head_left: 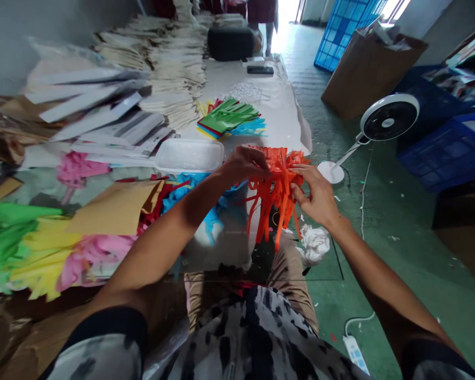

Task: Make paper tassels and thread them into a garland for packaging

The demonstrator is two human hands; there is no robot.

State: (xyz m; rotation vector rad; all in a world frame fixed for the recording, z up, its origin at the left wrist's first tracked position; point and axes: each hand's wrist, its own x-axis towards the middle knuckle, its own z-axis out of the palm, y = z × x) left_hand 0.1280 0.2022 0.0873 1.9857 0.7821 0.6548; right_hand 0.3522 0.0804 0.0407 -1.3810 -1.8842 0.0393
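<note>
A bunch of orange fringed strips, thin as paper or felt, hangs over the table's right edge. My left hand pinches the upper left part of it, fingertips partly hidden. On the other side my right hand has its thumb and fingers closed on the orange strips. Left of the bunch lie blue fringed strips, partly behind my left forearm. Just beyond my left hand is a white plastic tray. Green fringed pieces lie on red, yellow and blue ones farther back.
White packets and cream bundles crowd the table's left and back. A brown envelope lies among green, yellow and pink fringes. A white fan stands on the floor at right, near a blue crate. A person stands at the back.
</note>
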